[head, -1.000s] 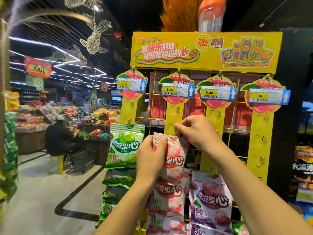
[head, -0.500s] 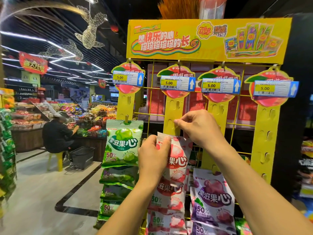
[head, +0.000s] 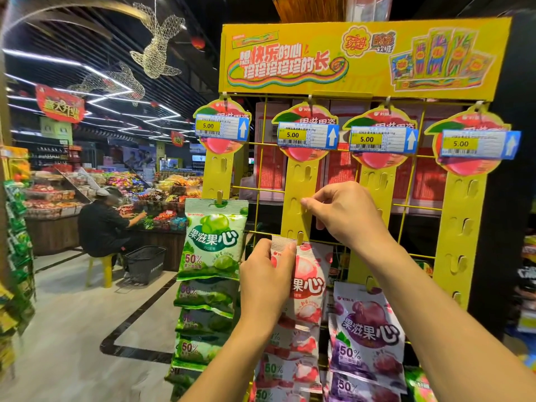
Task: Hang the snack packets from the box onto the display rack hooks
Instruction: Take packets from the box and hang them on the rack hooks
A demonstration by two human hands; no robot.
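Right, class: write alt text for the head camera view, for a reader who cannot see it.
A left hand holds a red snack packet at a hook on a yellow display strip, which the right hand pinches higher up.

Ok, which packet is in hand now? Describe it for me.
On the yellow display rack, find the second strip from the left. The left hand holds the topmost pink packet there, between a green packet and a purple packet.

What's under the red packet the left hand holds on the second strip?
Further red packets hang below the held packet, overlapping down the yellow strip. The left hand covers its left half; the strip's lower hooks are hidden behind the packets.
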